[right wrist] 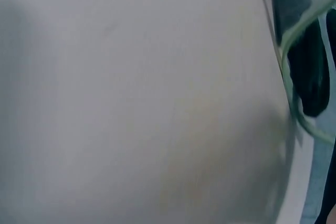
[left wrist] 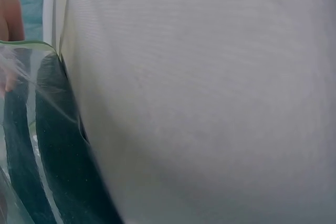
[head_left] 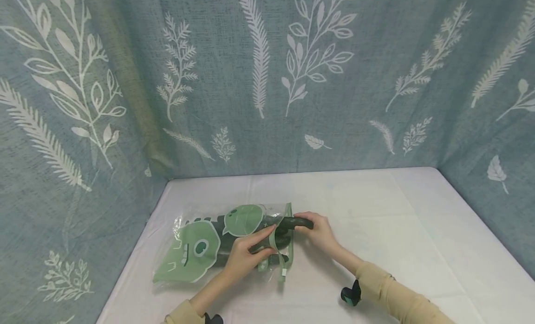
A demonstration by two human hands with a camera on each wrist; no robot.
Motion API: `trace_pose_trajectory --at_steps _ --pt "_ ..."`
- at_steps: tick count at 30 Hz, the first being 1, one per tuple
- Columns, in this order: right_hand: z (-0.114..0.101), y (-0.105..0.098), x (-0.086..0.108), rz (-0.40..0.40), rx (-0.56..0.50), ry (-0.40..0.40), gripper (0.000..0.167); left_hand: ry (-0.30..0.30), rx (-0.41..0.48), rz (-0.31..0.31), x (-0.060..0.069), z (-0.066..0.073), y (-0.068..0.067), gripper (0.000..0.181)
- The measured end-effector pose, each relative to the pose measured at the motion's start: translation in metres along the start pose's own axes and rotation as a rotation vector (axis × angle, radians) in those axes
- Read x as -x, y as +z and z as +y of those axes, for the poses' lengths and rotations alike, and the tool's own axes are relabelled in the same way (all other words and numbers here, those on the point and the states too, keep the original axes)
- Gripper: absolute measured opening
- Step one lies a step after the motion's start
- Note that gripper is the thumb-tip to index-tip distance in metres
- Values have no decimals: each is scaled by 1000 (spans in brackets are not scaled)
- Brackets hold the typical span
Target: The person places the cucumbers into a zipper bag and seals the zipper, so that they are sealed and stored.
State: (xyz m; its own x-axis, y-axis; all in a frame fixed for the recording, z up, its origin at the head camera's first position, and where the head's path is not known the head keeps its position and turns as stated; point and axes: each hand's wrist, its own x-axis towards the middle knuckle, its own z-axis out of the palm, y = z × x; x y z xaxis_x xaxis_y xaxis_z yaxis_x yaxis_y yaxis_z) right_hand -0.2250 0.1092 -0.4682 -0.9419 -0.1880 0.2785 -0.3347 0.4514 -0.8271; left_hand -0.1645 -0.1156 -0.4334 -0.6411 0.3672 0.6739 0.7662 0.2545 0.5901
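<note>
A clear zip bag (head_left: 200,247) with green cartoon dinosaur print lies on the white table, its green-edged mouth facing right. Inside are several long dark green cucumbers (left wrist: 68,145), partly hidden by the print. My left hand (head_left: 246,252) lies over the bag and holds the near edge of its gaping mouth between thumb and fingers. One cucumber (head_left: 298,222) sticks out through the mouth, and my right hand (head_left: 318,231) grips its protruding end. Another cucumber's rounded end (right wrist: 315,95) shows at the opening in the right wrist view.
White cloth covers the table (head_left: 397,231). A blue-green curtain (head_left: 267,129) with white leaf patterns hangs behind and along both sides. A small white zip slider (head_left: 284,271) sits at the near corner of the bag's mouth.
</note>
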Motion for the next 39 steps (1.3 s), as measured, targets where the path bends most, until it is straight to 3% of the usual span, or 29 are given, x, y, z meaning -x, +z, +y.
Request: trace_pose_trajectory --at_steps 15,22,28,33,39 --pt "-17 46 -11 17 22 -11 23 36 13 3 -2 0 -1 57" --pt "-21 55 -20 28 25 -9 32 52 3 15 -5 2 -2 57" --pt "-25 60 -26 21 -34 -53 33 69 5 22 -5 1 -2 58" --pt "-28 68 -30 17 -77 -42 33 75 -6 25 1 -13 2 58" --pt "-27 80 -32 24 -6 -67 31 70 0 19 10 -31 5 58"
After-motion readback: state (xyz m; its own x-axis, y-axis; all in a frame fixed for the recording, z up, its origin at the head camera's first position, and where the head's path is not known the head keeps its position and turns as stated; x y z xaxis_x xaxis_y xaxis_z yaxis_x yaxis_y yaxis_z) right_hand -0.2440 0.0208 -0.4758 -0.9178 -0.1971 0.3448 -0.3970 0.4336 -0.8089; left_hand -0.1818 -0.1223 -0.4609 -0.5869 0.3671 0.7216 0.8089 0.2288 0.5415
